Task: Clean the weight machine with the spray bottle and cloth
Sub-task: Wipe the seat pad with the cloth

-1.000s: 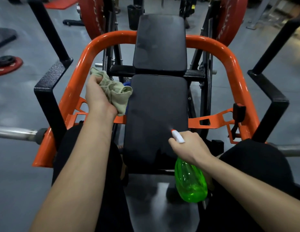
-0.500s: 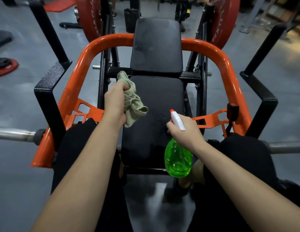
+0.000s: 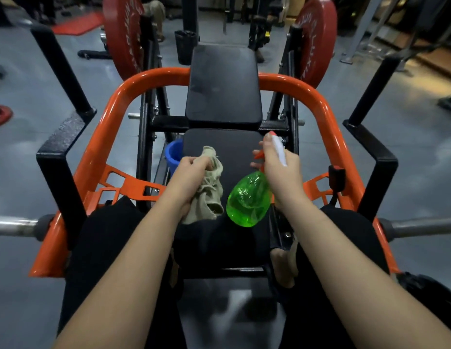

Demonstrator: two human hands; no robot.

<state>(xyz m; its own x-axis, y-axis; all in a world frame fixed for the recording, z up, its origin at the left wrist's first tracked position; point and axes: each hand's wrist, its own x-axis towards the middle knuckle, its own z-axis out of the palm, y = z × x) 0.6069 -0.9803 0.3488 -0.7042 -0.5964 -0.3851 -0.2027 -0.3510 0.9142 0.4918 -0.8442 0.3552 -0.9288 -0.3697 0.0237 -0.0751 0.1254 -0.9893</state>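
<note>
Step, as I judge it: spraying the lower pad [image 3: 235,147], wipe not yet begun. Right hand [image 3: 278,170] curled round the spray bottle [image 3: 247,200] neck and trigger, nozzle toward 12 o'clock. Left hand [image 3: 191,170] fisted on the bunched cloth [image 3: 210,195], at the bottle's 9 o'clock, over the pad. Next: squeeze, then press cloth flat. Blue cup [image 3: 173,152] at the pad's 9 o'clock edge could get knocked; orange frame [image 3: 149,79] hems in the sides.
</note>
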